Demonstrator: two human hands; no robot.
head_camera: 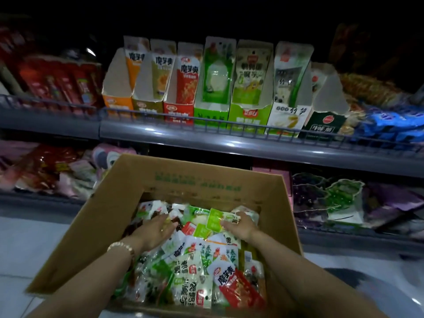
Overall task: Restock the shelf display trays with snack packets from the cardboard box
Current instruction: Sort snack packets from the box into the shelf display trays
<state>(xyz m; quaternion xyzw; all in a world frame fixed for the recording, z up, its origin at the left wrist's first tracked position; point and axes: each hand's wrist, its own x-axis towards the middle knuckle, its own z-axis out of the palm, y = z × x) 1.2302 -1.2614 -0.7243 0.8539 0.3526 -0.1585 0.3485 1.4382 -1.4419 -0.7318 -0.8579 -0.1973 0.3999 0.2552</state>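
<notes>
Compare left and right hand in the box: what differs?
The left hand lies flat, fingers straight on the snack packets; the right hand curls its grip round a light green packet. The left wrist wears a beaded bracelet; the right wrist looks bare. Both reach into the cardboard box.

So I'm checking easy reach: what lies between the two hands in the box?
Head view: snack packets fill the gap between the left hand and the right hand, mostly green packets plus a red-and-white packet; no bare stretch.
</notes>
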